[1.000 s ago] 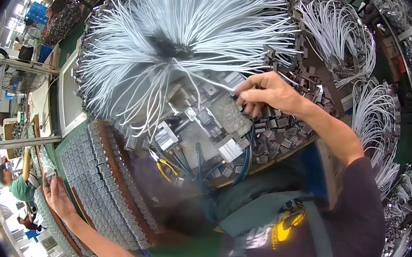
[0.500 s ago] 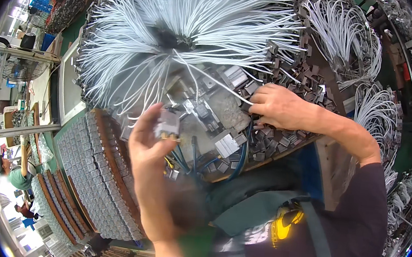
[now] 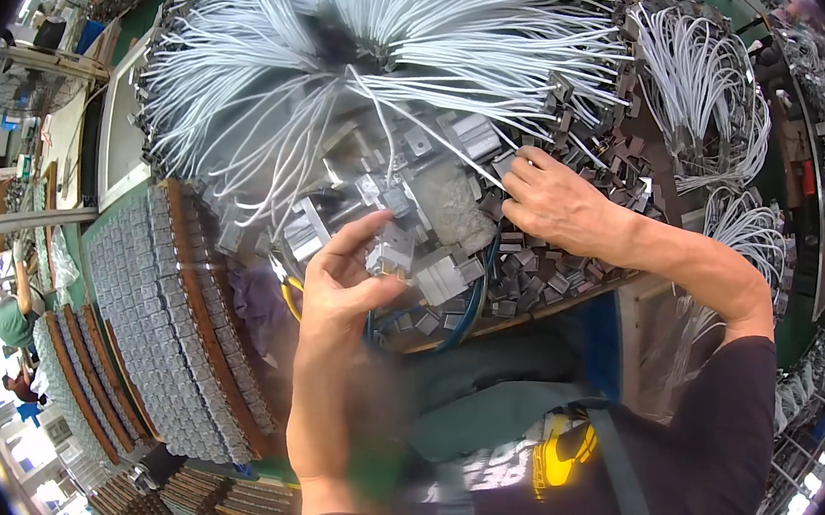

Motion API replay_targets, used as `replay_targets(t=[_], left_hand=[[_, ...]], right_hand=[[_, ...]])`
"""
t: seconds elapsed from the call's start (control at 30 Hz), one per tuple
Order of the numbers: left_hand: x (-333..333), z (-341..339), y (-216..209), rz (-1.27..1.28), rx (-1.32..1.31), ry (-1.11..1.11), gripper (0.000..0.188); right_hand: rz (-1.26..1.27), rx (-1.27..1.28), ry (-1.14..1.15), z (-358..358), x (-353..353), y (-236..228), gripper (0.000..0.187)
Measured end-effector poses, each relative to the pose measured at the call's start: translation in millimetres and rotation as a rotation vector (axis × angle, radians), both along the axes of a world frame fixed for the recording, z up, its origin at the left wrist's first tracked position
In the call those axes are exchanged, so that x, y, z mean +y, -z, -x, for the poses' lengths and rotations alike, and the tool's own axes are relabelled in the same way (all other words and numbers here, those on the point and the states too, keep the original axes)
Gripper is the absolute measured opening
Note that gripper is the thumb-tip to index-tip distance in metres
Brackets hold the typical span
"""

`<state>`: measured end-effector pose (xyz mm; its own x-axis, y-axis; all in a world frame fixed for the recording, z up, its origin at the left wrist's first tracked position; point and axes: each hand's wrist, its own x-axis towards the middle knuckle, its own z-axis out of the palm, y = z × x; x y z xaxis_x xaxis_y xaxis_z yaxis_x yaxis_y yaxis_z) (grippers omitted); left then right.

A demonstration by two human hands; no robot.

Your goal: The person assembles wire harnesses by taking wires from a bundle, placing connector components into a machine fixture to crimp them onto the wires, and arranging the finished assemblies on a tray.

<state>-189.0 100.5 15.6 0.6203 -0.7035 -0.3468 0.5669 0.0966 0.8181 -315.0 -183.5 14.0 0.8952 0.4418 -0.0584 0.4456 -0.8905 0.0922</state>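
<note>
My left hand (image 3: 340, 295) holds a small silver metal block (image 3: 391, 253) with brass-coloured bits on its lower edge, between thumb and fingers. The block is beside a metal fixture (image 3: 397, 199) on the bench. To the right, my right hand (image 3: 561, 205) is closed in a pinch at the end of a white cable (image 3: 454, 149); its fingertips hide what is on that end. The cable runs back to a large fanned bundle of white cables (image 3: 456, 36) at the far side.
Many small dark metal pieces (image 3: 541, 276) lie heaped right of the fixture. Yellow-handled pliers (image 3: 290, 297) lie left of my left hand. Blue-green tubes (image 3: 476, 304) hang by the near bench edge. Racks of grey blocks (image 3: 180, 319) stand left. More cable bundles (image 3: 696, 91) are at right.
My left hand has moved right with the metal block, closer to the fixture. The pliers at its left now show. My right hand keeps its pinch at the cable end.
</note>
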Motion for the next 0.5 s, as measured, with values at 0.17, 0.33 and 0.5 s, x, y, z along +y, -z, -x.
replay_targets(t=[0.17,0.33,0.5], left_hand=[[0.8,-2.2,0.1,-0.014,0.055,0.035,0.065],[2.6,-4.1,6.6,-0.001,0.05,0.03,0.064],[3.1,-3.7,3.2,-0.034,0.091,0.058,0.065]], right_hand=[[-0.093,0.012,-0.011,-2.5,-2.5,2.4,0.011],[-0.234,0.122,0.049,-2.0,-2.0,-2.1,0.01],[-0.106,0.224,-0.019,-10.0,-1.5,-6.1,0.013]])
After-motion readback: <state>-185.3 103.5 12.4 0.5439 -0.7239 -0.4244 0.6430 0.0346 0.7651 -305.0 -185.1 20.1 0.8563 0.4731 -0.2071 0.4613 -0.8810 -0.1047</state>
